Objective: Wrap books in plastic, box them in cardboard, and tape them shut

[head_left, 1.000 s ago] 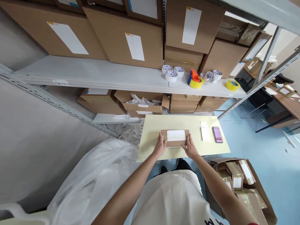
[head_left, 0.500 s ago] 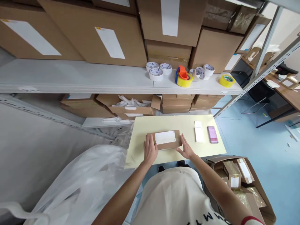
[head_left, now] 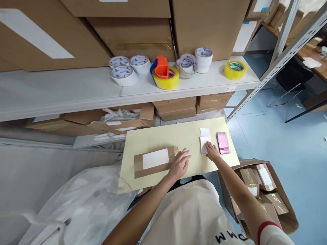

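A brown cardboard box [head_left: 153, 172] with a white label [head_left: 155, 158] lies on the left part of the pale yellow table [head_left: 178, 131]. My left hand [head_left: 180, 164] is at the box's right end, fingers apart and reaching past it over the tabletop; whether it touches the box I cannot tell. Farther right, my right hand [head_left: 212, 151] rests its fingertips on the lower part of a small stack of white paper labels [head_left: 205, 139]. Just right of that stack lies a phone [head_left: 223, 143] with a pinkish screen.
A grey shelf [head_left: 84, 92] behind the table carries white tape rolls [head_left: 124, 75], an orange and blue tape dispenser [head_left: 162, 69] and a yellow tape roll [head_left: 235, 70]. An open carton [head_left: 290, 223] of packed boxes stands right. White plastic sheeting [head_left: 89, 200] fills the lower left.
Both hands have come off their two-sided hold on the box. The box now lies farther left. My right hand has moved right onto the white labels. The view has shifted.
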A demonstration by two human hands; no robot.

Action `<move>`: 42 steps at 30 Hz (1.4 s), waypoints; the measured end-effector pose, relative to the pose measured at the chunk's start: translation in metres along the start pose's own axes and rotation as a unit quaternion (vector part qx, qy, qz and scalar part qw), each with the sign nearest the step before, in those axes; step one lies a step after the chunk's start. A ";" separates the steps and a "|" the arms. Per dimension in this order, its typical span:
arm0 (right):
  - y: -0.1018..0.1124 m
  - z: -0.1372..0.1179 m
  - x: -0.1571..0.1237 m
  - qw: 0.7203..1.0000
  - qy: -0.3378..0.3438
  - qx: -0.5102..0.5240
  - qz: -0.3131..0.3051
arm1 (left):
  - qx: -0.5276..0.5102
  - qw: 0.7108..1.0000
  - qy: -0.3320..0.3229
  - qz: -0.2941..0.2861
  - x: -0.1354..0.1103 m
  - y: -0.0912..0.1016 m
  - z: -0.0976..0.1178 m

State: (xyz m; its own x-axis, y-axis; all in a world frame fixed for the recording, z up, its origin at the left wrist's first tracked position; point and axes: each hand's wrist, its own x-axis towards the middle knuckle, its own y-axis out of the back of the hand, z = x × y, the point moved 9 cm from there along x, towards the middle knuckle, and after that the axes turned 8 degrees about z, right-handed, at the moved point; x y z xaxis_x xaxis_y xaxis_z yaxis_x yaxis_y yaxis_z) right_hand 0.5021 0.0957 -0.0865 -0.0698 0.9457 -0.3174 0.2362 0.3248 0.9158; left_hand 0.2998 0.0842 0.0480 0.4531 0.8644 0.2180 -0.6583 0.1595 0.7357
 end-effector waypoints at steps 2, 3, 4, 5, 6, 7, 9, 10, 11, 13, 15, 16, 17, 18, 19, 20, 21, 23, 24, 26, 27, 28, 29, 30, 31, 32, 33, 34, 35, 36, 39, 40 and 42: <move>-0.003 -0.002 -0.003 1.000 0.016 -0.006 -0.004 | -0.025 0.999 -0.001 -0.037 0.004 -0.025 0.010; -0.005 -0.004 -0.005 1.000 0.020 -0.006 -0.004 | -0.036 0.998 0.008 -0.045 0.004 -0.035 0.012; -0.006 -0.006 -0.007 1.000 0.025 -0.008 -0.004 | -0.047 0.997 0.024 -0.050 0.005 -0.044 0.010; -0.006 -0.007 -0.009 0.999 0.031 -0.010 -0.005 | -0.056 0.996 0.043 -0.053 0.004 -0.052 0.007; -0.007 -0.008 -0.009 0.999 0.036 -0.011 -0.008 | -0.065 0.994 0.064 -0.056 0.004 -0.058 0.003; -0.007 -0.009 -0.009 0.999 0.041 -0.012 -0.013 | -0.072 0.992 0.085 -0.059 0.004 -0.063 -0.002; -0.006 -0.008 -0.005 0.998 0.048 -0.016 -0.029 | -0.081 0.987 0.118 -0.067 0.004 -0.070 -0.012; -0.006 -0.007 -0.002 0.998 0.051 -0.019 -0.037 | -0.083 0.985 0.131 -0.071 0.005 -0.071 -0.016; -0.005 -0.006 0.001 0.997 0.053 -0.022 -0.045 | -0.086 0.983 0.143 -0.074 0.006 -0.072 -0.020; -0.002 -0.006 0.004 0.996 0.062 -0.029 -0.055 | -0.088 0.979 0.164 -0.080 0.008 -0.072 -0.026; 0.002 -0.007 0.005 0.995 0.075 -0.036 -0.060 | -0.090 0.975 0.186 -0.086 0.009 -0.073 -0.032; 0.005 -0.007 0.004 0.994 0.082 -0.039 -0.061 | -0.091 0.972 0.198 -0.089 0.009 -0.073 -0.034; 0.008 -0.008 0.003 0.993 0.088 -0.042 -0.062 | -0.094 0.969 0.211 -0.092 0.009 -0.074 -0.036; 0.011 -0.008 0.002 0.993 0.094 -0.045 -0.063 | -0.099 0.965 0.226 -0.093 0.009 -0.075 -0.038; 0.014 -0.008 0.001 0.992 0.099 -0.048 -0.062 | -0.111 0.959 0.245 -0.093 0.008 -0.076 -0.041; 0.017 -0.008 0.000 0.992 0.103 -0.050 -0.060 | -0.127 0.951 0.268 -0.091 0.008 -0.077 -0.044; 0.021 -0.008 -0.001 0.991 0.109 -0.051 -0.056 | -0.145 0.942 0.291 -0.089 0.007 -0.079 -0.047; 0.028 -0.011 -0.002 0.990 0.123 -0.050 -0.043 | -0.178 0.924 0.328 -0.085 0.008 -0.084 -0.051; 0.031 -0.013 -0.002 0.989 0.132 -0.048 -0.035 | -0.191 0.917 0.340 -0.084 0.009 -0.087 -0.052; 0.038 -0.018 -0.005 0.988 0.149 -0.045 -0.017 | -0.210 0.909 0.351 -0.082 0.014 -0.094 -0.053; 0.040 -0.021 -0.008 0.987 0.156 -0.044 -0.008 | -0.219 0.904 0.357 -0.078 0.017 -0.098 -0.054; 0.043 -0.023 -0.011 0.986 0.162 -0.043 0.002 | -0.227 0.900 0.364 -0.072 0.021 -0.101 -0.055; 0.045 -0.025 -0.015 0.985 0.166 -0.044 0.010 | -0.232 0.897 0.371 -0.065 0.025 -0.104 -0.056; 0.047 -0.027 -0.019 0.984 0.171 -0.045 0.021 | -0.235 0.894 0.377 -0.053 0.029 -0.105 -0.057; 0.049 -0.029 -0.023 0.982 0.180 -0.047 0.040 | -0.239 0.891 0.385 -0.038 0.033 -0.106 -0.059; 0.053 -0.032 -0.029 0.977 0.194 -0.051 0.068 | -0.244 0.886 0.393 -0.021 0.037 -0.106 -0.060; 0.058 -0.037 -0.035 0.969 0.215 -0.055 0.106 | -0.256 0.880 0.401 -0.005 0.041 -0.106 -0.060; 0.064 -0.041 -0.041 0.957 0.241 -0.058 0.150 | -0.276 0.870 0.409 0.004 0.044 -0.107 -0.059; 0.070 -0.046 -0.049 0.942 0.267 -0.059 0.197 | -0.301 0.857 0.417 0.006 0.046 -0.110 -0.057; 0.075 -0.049 -0.056 0.926 0.287 -0.056 0.240 | -0.329 0.843 0.425 0.002 0.048 -0.113 -0.055; 0.086 -0.047 -0.068 0.902 0.277 -0.023 0.329 | -0.382 0.820 0.425 -0.015 0.053 -0.120 -0.045; 0.089 -0.043 -0.070 0.903 0.254 -0.001 0.346 | -0.385 0.823 0.418 -0.014 0.055 -0.121 -0.042; 0.092 -0.032 -0.069 0.912 0.193 0.065 0.355 | -0.383 0.834 0.397 -0.007 0.058 -0.119 -0.039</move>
State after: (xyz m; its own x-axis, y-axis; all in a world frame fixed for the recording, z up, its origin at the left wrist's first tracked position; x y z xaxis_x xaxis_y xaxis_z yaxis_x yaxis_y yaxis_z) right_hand 0.4975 0.0604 0.0278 -0.1853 0.8587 0.4777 0.4654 -0.3515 0.8123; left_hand 0.3815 0.1341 -0.0515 0.1231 0.8554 -0.5031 -0.9851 0.1668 0.0425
